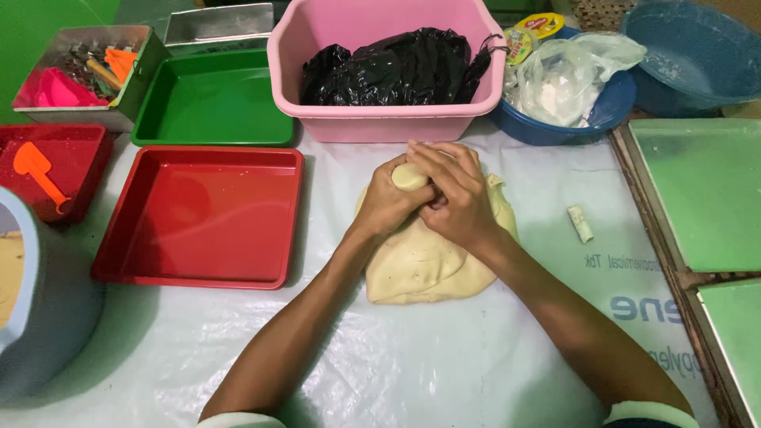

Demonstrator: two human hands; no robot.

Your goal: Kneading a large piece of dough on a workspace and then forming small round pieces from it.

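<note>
1. Head view, L to R: grey-blue tub [47, 317] at 8 o'clock edge, small red tray [79, 158] w/ orange scraper [36, 170] at 9, metal tin of cutters [79, 75] at 10.
2. Big red tray [198, 214] sits just beside the dough at its 9 o'clock; green tray [214, 99] behind it. Both look bare.
3. Dough slab [428, 261] lies mid-surface [396, 364] on a white plastic sheet. Mostly one flat mass, so judged early: just one lump being worked, nothing in the trays yet.
4. Left hand [388, 202] and right hand [456, 194] meet at the slab's 12 o'clock end, fingers [444, 162] curled and pressed together round a small dough lump [410, 176], right over left.
5. Pink tub [380, 71] w/ black bag [396, 67] is v. near at 12, little room fwd.
6. Small dough scrap [581, 223] at 3 o'clock, apart from the slab.
7. Blue bowl [555, 123] w/ clear bags at 1; green boards [705, 190] and a frame edge close off 3.
8. Open room: 6 o'clock, sheet towards the body.
</note>
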